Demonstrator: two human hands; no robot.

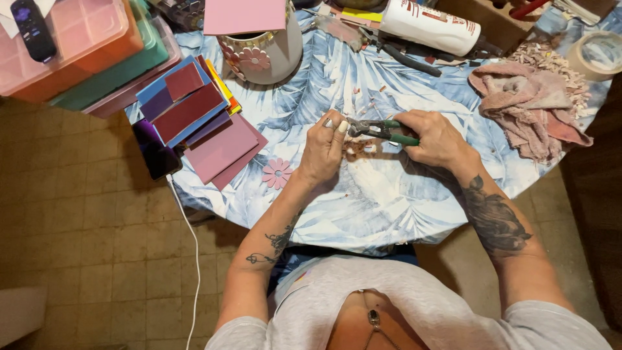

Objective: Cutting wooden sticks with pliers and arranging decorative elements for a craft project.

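We see a round desk (389, 194) under a blue-and-white leaf-print cloth, with a stack of pink, maroon and blue flat tiles (197, 120) lying at its left edge and a crumpled pink rag (525, 104) at its right. A white ceramic pot with pink flower pieces (262, 55) stands behind the hands. Our right hand (437, 139) is wrapped tight around the green-handled metal nippers (382, 131), held just above the desk centre. Our left hand (324, 149) pinches a tiny pale chip (328, 122) at the nippers' jaws; its grip is pressed together. Small brownish fragments (359, 149) lie beneath. A pink flower-shaped piece (277, 173) rests near the left wrist.
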